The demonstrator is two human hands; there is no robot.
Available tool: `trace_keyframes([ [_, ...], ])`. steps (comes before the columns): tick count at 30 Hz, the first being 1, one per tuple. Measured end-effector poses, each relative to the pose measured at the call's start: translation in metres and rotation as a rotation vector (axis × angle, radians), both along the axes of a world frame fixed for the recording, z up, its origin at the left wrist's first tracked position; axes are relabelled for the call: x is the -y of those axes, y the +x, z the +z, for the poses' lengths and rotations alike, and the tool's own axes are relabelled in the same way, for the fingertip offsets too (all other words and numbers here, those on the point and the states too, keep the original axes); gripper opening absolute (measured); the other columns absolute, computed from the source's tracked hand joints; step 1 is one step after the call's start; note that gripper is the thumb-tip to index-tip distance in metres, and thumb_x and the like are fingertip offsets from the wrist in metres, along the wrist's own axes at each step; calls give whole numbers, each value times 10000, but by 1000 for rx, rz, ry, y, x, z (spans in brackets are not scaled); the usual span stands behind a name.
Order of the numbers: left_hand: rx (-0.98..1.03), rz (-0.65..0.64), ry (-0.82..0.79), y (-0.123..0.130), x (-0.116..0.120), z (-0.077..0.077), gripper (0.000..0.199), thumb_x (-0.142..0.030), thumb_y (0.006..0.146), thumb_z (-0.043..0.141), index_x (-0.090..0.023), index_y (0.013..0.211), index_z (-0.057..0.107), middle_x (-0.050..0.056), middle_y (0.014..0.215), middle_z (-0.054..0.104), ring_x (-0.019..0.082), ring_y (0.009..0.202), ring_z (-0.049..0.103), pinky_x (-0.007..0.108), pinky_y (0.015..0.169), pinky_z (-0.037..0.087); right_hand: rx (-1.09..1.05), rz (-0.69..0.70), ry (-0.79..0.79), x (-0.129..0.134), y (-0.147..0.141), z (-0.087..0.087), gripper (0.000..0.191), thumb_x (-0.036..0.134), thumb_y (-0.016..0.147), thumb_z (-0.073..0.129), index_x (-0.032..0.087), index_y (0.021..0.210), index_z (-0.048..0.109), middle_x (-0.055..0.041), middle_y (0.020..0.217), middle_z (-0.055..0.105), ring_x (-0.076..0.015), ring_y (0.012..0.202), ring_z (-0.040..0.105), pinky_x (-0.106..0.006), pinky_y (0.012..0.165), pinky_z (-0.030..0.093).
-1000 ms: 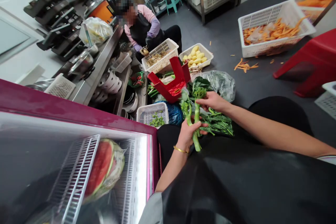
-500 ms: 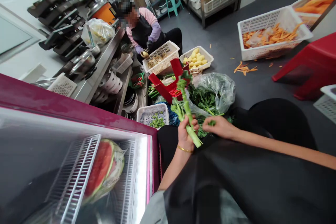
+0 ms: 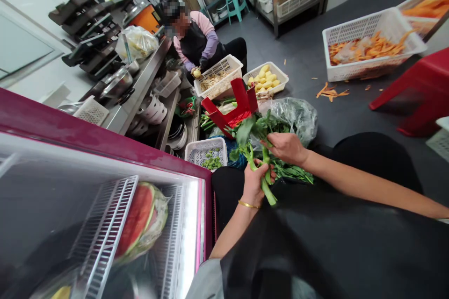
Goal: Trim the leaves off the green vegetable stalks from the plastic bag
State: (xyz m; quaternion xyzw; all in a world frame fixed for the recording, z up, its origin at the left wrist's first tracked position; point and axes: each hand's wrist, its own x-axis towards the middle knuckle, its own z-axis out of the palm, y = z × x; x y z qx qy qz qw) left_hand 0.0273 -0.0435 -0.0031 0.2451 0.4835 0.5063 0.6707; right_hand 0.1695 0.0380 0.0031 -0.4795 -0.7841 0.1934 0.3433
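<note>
My left hand (image 3: 255,181) is closed around thick pale-green stalks (image 3: 269,192) of a leafy vegetable, their cut ends pointing down toward my lap. Broad dark leaves (image 3: 247,131) spread from the upper ends. My right hand (image 3: 288,147) pinches the leafy part just above and right of my left hand; its fingertips are partly hidden among the greens. Below and behind my hands lie more loose greens (image 3: 293,173), beside a clear plastic bag (image 3: 304,114). A small white basket (image 3: 189,150) with bits of green in it stands left of my left hand.
An upturned red stool (image 3: 242,113) stands beyond my hands. Farther off, a person (image 3: 196,39) holds a peeled potato over a white basket (image 3: 235,71). Peeled potatoes fill another basket (image 3: 282,85). Carrot peelings lie in a crate (image 3: 372,72) at right. A glass-fronted fridge (image 3: 168,163) borders my left.
My right hand has moved up and left onto the leafy part of the vegetable. More large leaves now show above my left hand, which still grips stalks. The view has shifted slightly.
</note>
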Motion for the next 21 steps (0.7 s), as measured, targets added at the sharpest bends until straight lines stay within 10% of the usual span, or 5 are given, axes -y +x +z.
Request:
trace_keyframes([
  [6, 241, -164, -222, 7, 5, -9, 354, -250, 587, 766, -153, 782, 486, 74, 675, 627, 128, 499, 557, 189, 398, 358, 104, 107, 256, 1, 34, -30, 256, 317, 860, 471, 183, 683, 598, -81, 639, 585, -188, 650, 553, -281, 583, 379],
  [11, 441, -195, -264, 8, 6, 5, 257, -295, 671, 700, -148, 777, 518, 54, 690, 605, 90, 466, 503, 182, 377, 297, -472, 15, -259, -1, 24, -56, 436, 506, 887, 421, 181, 671, 613, -47, 645, 624, -135, 605, 548, -244, 539, 469],
  [15, 288, -78, 6, -4, 7, 11, 311, -322, 693, 687, -195, 759, 411, 44, 683, 640, 134, 445, 556, 203, 375, 342, -276, 291, -710, 18, 40, -79, 393, 516, 760, 616, 211, 517, 563, -22, 452, 555, -134, 393, 471, -263, 387, 370],
  [18, 199, -89, 59, -8, 7, 7, 337, -324, 700, 686, -204, 799, 387, 54, 678, 662, 158, 437, 578, 211, 371, 372, -138, 351, -763, 11, 55, -58, 267, 414, 600, 764, 203, 586, 600, -10, 493, 570, -131, 438, 491, -255, 416, 351],
  [21, 168, -130, 60, -4, 6, 3, 350, -327, 702, 690, -204, 831, 390, 56, 674, 670, 166, 444, 594, 211, 376, 396, -402, 239, -598, -15, 46, -7, 307, 483, 792, 572, 190, 875, 605, -28, 683, 636, -146, 580, 584, -252, 506, 419],
])
